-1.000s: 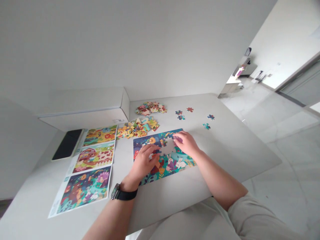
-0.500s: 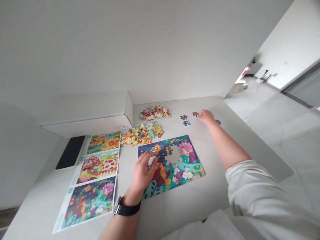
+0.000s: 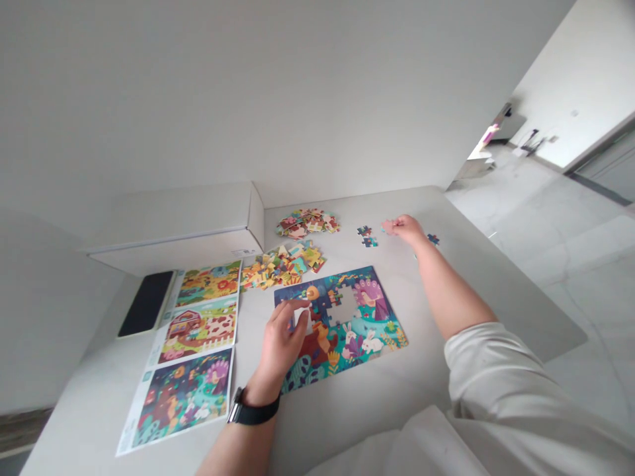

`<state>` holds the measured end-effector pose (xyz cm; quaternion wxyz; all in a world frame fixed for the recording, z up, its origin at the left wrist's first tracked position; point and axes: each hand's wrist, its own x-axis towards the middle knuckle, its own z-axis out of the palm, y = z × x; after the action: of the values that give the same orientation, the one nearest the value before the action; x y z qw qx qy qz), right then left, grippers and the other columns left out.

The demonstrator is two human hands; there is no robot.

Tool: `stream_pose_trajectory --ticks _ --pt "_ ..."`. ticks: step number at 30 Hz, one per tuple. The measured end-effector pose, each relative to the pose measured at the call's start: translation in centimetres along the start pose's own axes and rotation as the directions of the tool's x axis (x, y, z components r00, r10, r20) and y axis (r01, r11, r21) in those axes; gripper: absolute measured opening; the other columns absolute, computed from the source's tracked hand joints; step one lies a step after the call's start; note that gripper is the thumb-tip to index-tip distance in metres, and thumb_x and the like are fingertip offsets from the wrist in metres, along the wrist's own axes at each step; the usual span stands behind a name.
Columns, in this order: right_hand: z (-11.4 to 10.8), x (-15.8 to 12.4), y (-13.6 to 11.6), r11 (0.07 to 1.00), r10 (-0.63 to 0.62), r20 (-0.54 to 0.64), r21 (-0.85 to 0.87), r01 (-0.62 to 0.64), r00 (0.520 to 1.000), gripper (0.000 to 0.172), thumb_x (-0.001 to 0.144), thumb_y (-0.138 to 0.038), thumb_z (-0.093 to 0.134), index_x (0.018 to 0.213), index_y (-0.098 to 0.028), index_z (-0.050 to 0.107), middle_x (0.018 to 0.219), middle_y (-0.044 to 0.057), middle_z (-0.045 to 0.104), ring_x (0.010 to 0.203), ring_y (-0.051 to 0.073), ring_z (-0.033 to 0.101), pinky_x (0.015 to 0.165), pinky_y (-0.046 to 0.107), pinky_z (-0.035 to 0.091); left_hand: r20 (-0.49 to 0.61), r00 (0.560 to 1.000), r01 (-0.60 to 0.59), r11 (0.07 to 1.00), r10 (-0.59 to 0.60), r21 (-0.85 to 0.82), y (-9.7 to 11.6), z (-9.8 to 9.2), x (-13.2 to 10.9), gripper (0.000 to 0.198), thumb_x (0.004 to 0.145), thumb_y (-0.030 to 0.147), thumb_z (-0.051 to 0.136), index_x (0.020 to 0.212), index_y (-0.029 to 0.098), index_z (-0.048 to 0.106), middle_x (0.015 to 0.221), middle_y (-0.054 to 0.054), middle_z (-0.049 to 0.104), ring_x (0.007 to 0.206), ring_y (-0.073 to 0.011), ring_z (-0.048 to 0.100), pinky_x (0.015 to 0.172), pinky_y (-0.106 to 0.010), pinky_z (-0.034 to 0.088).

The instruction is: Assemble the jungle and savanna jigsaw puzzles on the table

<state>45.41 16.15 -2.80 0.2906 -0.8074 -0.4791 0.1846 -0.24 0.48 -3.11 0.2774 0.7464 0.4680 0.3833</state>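
A partly built animal jigsaw (image 3: 364,330) lies on the white table (image 3: 476,277), with a bare gap in its middle. My left hand (image 3: 280,344), a dark watch on its wrist, rests open on the jigsaw's left part with fingers spread. My right hand (image 3: 405,228) is stretched to the far side of the table. Its fingertips are pinched on a small loose puzzle piece (image 3: 385,228). Two more loose pieces (image 3: 367,237) lie just left of that hand, and a blue piece (image 3: 433,238) lies right of the wrist.
Two heaps of loose pieces (image 3: 282,264) (image 3: 307,222) lie beyond the jigsaw. A long white box (image 3: 173,228) stands at the back left, with a dark phone (image 3: 146,303) in front of it. A sheet of three reference pictures (image 3: 191,350) lies left of the jigsaw.
My right hand left the jigsaw's top right and reached out to the loose pieces at the far side, closing on one. My left hand stayed on the jigsaw.
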Motion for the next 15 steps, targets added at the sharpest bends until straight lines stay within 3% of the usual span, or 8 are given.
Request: stream_pose_trajectory --ticks 4,9,15 --pt "-0.1 -5.8 -1.9 0.902 -0.073 0.140 0.431 0.006 0.987 0.025 0.080 -0.029 0.078 0.098 -0.021 0.061 0.088 0.004 0.077 0.079 0.019 0.071 0.074 0.029 0.051 -0.014 0.999 0.047 0.998 -0.047 -0.045 0.3 0.1 0.1 0.024 0.106 0.043 0.057 0.110 0.025 0.073 0.112 -0.008 0.079 0.106 -0.0247 0.074 0.096 -0.040 0.060" --pt "1.4 -13.9 -5.2 0.799 -0.322 0.294 0.594 0.092 0.900 0.044 0.079 -0.038 0.077 0.119 -0.023 0.067 0.096 0.002 0.075 0.084 0.020 0.070 0.071 0.029 0.050 0.052 0.972 0.233 0.942 -0.227 -0.241 0.1 0.2 0.8 0.041 0.101 0.055 0.061 0.119 0.020 0.070 0.102 -0.007 0.075 0.078 -0.0159 0.064 0.071 -0.028 0.053" --pt "5.5 -21.0 -7.4 0.704 -0.427 0.352 0.708 0.061 0.833 0.040 0.077 -0.045 0.079 0.110 -0.025 0.068 0.097 0.001 0.077 0.088 0.021 0.071 0.075 0.031 0.053 0.053 0.970 0.231 0.837 -0.237 -0.496 -0.2 0.3 1.6 0.048 0.091 0.063 0.075 0.112 0.020 0.070 0.079 0.001 0.062 0.064 -0.0115 0.051 0.058 -0.024 0.042"
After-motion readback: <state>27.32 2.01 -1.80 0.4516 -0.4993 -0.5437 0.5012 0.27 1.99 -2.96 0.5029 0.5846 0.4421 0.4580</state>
